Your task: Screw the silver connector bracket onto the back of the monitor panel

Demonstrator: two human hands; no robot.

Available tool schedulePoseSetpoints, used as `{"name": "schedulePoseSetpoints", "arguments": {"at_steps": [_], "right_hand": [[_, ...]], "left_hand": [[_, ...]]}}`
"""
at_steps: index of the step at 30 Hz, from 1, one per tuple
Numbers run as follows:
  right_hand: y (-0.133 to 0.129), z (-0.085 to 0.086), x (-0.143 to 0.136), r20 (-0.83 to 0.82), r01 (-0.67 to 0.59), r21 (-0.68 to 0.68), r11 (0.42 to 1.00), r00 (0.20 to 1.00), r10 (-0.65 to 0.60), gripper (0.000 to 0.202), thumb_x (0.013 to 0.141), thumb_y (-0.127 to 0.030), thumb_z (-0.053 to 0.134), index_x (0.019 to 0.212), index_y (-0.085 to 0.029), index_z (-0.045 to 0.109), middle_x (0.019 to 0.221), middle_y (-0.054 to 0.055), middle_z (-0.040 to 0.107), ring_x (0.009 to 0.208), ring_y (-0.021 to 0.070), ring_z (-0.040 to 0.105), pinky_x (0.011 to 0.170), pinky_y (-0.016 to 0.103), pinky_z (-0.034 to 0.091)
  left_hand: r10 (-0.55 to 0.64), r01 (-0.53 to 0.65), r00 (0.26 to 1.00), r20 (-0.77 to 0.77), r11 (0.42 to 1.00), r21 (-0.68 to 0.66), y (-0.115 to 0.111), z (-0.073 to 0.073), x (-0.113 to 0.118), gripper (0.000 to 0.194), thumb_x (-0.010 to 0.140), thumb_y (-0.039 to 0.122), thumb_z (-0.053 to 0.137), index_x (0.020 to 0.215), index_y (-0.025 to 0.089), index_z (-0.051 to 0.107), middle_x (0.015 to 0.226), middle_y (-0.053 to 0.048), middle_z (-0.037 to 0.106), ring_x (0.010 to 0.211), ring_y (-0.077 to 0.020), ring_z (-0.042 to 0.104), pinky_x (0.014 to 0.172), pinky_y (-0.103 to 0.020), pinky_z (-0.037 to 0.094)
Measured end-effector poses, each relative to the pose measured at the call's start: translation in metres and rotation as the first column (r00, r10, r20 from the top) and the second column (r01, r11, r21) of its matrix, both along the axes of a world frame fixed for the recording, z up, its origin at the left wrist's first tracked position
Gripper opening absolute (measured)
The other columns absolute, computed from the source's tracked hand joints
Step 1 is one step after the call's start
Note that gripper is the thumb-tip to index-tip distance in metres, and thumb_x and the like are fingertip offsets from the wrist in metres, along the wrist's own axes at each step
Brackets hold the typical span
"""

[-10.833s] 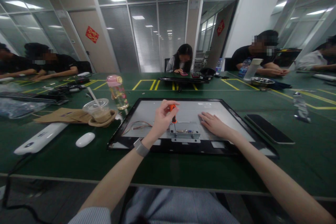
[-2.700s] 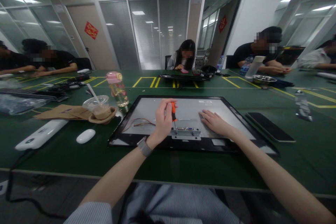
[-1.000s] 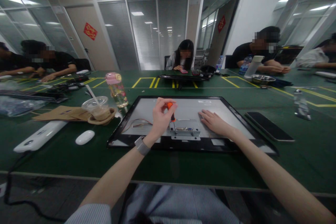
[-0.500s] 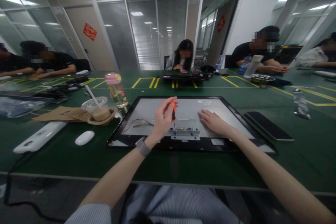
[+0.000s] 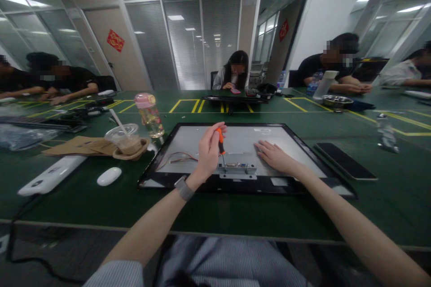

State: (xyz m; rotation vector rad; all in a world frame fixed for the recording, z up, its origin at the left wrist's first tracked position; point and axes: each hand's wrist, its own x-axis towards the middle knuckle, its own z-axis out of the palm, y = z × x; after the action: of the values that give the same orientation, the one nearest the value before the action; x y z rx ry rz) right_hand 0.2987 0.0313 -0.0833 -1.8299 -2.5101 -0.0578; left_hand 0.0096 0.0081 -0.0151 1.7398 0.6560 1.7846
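Observation:
My left hand [image 5: 209, 150] is closed around the orange and black handle of a screwdriver [image 5: 221, 142]. The screwdriver stands nearly upright, its shaft pointing down at the left end of a metal bracket with ports [image 5: 238, 168]; where exactly the tip sits is too small to make out. The bracket lies along the near edge of an opened monitor panel [image 5: 232, 134], silver with a black frame, flat on the table. My right hand [image 5: 274, 156] rests palm down on the panel's silver back, fingers stretched. Thin wires [image 5: 182, 158] lie on the panel left of my left hand.
Left of the panel are a pink-lidded bottle [image 5: 149, 116], an iced drink cup [image 5: 126, 139], a white mouse [image 5: 109, 176] and a white power strip [image 5: 52, 175]. A black phone-like slab [image 5: 345, 160] lies to the right. Several people sit across the green table [image 5: 208, 215].
My left hand has shifted very slightly around the screwdriver handle, which leans a little differently. My right hand stays in place on the panel.

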Motion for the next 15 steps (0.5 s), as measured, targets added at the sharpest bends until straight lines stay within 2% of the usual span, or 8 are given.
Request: {"name": "schedulePoseSetpoints", "arguments": {"at_steps": [4,9,11,15], "right_hand": [[0.0004,-0.0008,0.0008,-0.004,0.002,-0.001,1.000,1.000,-0.002,0.061,0.107,-0.041,0.022,0.159,-0.016,0.040,0.165,0.017,0.039,0.153,0.0321,0.036,0.120,0.055,0.034],[0.0004,-0.0022,0.0008,-0.012,0.010,0.005,1.000,1.000,-0.010,0.061,0.107,-0.042,0.022,0.159,-0.017,0.041,0.165,0.017,0.040,0.153,0.0315,0.035,0.121,0.054,0.032],[0.0005,-0.0023,0.0006,-0.010,0.014,0.007,1.000,1.000,-0.014,0.060,0.107,-0.041,0.023,0.158,-0.017,0.041,0.165,0.017,0.039,0.153,0.0315,0.035,0.121,0.055,0.032],[-0.0001,-0.0004,-0.0005,-0.013,0.024,-0.012,1.000,1.000,-0.024,0.061,0.106,-0.043,0.022,0.159,-0.017,0.041,0.166,0.016,0.037,0.153,0.0314,0.035,0.122,0.055,0.031]], "left_hand": [[0.031,-0.031,0.999,-0.024,0.999,-0.006,0.0002,0.0029,-0.0011,0.022,0.099,0.031,0.061,0.116,0.022,0.072,0.102,-0.006,0.071,0.090,-0.0173,0.067,0.081,-0.031,0.055],[0.232,-0.229,0.972,-0.049,0.972,0.063,0.0014,0.0040,-0.0037,0.001,0.090,0.022,0.072,0.089,0.021,0.073,0.085,0.000,0.057,0.072,-0.0123,0.054,0.071,-0.026,0.047],[0.266,-0.263,0.963,-0.053,0.963,0.058,0.0016,0.0040,-0.0040,0.008,0.092,0.025,0.070,0.085,0.021,0.070,0.084,0.000,0.056,0.071,-0.0129,0.052,0.070,-0.027,0.045],[0.204,-0.201,0.977,-0.060,0.978,0.059,0.0006,0.0041,-0.0032,0.032,0.104,0.036,0.052,0.079,0.020,0.062,0.084,-0.002,0.055,0.079,-0.0163,0.055,0.074,-0.029,0.046]]}}
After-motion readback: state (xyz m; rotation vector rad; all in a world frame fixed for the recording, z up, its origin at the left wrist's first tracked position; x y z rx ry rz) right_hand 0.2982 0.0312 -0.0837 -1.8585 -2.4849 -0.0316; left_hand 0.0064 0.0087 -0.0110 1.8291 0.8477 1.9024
